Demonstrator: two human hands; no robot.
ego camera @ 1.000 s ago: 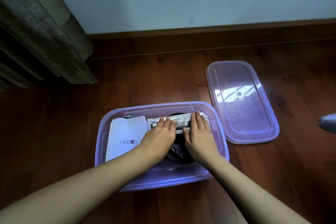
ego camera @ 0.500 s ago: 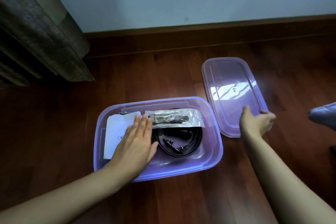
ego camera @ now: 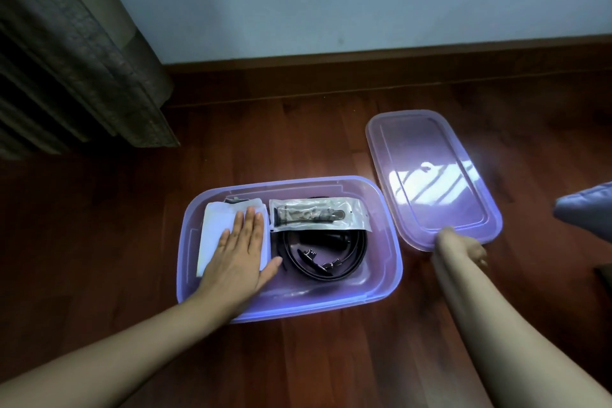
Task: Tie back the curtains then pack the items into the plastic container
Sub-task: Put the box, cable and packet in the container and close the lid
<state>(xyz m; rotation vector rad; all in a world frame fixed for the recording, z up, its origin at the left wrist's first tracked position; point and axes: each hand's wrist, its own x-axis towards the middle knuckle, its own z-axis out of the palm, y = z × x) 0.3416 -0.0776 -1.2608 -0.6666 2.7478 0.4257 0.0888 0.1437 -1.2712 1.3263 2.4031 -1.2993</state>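
A purple plastic container [ego camera: 390, 278] sits open on the wooden floor [ego camera: 99, 242]. Inside it, the left hand [ego camera: 240, 253] lies flat with fingers spread on a white packet [ego camera: 215, 225], gripping nothing. Beside the packet a coiled black belt [ego camera: 356, 250] lies under a clear sealed bag [ego camera: 319, 214]. The right hand [ego camera: 462, 247] is curled around the near edge of the lid [ego camera: 430, 156], which lies just right of the container. A curtain [ego camera: 76, 53] hangs at the upper left.

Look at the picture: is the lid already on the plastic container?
No, the lid lies on the floor beside the open container.
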